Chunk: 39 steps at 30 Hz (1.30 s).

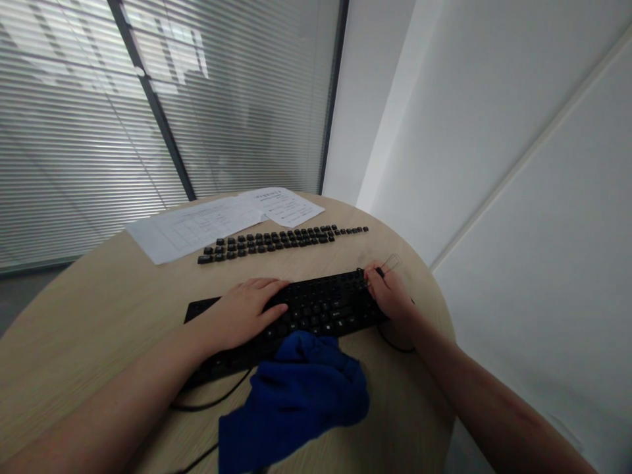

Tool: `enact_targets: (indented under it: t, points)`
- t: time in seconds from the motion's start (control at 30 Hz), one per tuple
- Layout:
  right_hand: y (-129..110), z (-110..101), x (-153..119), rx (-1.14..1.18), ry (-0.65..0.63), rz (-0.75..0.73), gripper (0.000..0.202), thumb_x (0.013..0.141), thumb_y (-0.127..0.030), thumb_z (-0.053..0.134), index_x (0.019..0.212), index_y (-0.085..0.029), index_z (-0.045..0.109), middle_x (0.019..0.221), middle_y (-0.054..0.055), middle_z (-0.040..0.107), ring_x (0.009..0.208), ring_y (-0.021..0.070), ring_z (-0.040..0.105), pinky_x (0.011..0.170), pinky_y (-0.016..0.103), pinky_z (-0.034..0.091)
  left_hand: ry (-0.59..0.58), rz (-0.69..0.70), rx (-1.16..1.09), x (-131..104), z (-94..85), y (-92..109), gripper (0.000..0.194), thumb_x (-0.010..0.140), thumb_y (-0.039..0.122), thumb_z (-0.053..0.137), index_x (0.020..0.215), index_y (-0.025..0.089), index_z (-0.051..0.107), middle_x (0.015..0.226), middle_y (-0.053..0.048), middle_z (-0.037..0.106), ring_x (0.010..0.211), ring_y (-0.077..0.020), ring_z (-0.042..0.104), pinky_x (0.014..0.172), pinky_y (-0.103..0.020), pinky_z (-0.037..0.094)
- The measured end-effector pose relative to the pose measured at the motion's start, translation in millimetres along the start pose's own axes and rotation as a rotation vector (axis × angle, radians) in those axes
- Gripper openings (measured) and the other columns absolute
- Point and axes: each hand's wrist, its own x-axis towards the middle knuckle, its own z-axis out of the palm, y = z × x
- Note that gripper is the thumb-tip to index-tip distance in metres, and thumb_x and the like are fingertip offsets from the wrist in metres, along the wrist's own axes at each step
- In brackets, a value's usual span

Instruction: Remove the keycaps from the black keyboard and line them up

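A black keyboard [316, 316] lies slanted on the table, and some of its upper rows look bare of keycaps. My left hand [241, 309] rests flat across its left part, fingers stretched out and thumb apart. At the keyboard's far right end, my right hand [388, 293] is closed on a wire keycap puller [392, 263], whose thin metal loop sticks out past the fingers. The puller's other end is partly hidden at the keys. Just in front of the keyboard, a crumpled blue cloth [301, 395] touches its near edge.
Loose black keycaps [266, 242] stand in rows behind the keyboard. Printed paper sheets [197, 227] lie farther back on the round wooden table [99, 316]. A black cable [212, 401] runs by the cloth. A white wall [518, 164] and glass with blinds [247, 99] border the table.
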Motion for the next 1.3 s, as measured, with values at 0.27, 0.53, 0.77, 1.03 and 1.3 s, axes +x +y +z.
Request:
enact_targets:
  t: [0.27,0.53,0.77,1.03,1.3]
  points:
    - [3,5,6,0.456,0.135,0.115,0.026,0.092,-0.042,0.043,0.073,-0.024,0.043,0.045,-0.009,0.038,0.040,0.0115,0.039,0.044,0.024,0.034,0.000,0.011,0.001,-2,-0.1,0,0.054,0.096,0.050,0.042,0.138,0.019,0.057,0.139,-0.013,0.061,0.127,-0.0304,0.057,0.112,-0.047,0.039]
    - [-18,-1,-13,0.146,0.083,-0.148,0.024,0.095,-0.035,0.044,0.076,-0.023,0.050,0.059,-0.004,0.050,0.056,0.0141,0.050,0.059,0.028,0.041,0.076,0.013,-0.024,-1,-4.5,13,0.047,0.092,0.041,0.053,0.131,0.016,0.062,0.135,-0.013,0.064,0.122,-0.0308,0.059,0.109,-0.046,0.041]
    - [-59,-3,-42,0.022,-0.159,-0.593,0.014,0.090,-0.019,0.045,0.087,-0.023,0.058,0.075,0.002,0.062,0.065,0.0168,0.058,0.063,0.031,0.045,0.259,-0.059,-0.328,-5,-14.0,60,0.023,0.088,0.038,0.059,0.099,0.021,0.072,0.095,-0.005,0.073,0.089,-0.0223,0.066,0.083,-0.036,0.052]
    - [-65,17,-49,0.042,-0.224,-0.808,0.017,0.087,-0.012,0.045,0.094,-0.023,0.054,0.071,0.001,0.059,0.061,0.0156,0.055,0.060,0.028,0.043,0.261,-0.101,-0.493,-4,-3.2,68,0.018,0.081,0.038,0.067,0.082,0.020,0.067,0.080,-0.002,0.068,0.073,-0.0181,0.061,0.065,-0.030,0.047]
    - [-65,24,-49,-0.100,-0.219,-0.871,0.016,0.087,-0.014,0.044,0.093,-0.022,0.057,0.074,0.003,0.065,0.064,0.0166,0.058,0.061,0.029,0.044,0.217,-0.150,-0.516,-2,-3.7,71,0.011,0.078,0.030,0.059,0.072,0.020,0.059,0.068,0.001,0.061,0.063,-0.0153,0.053,0.058,-0.028,0.040]
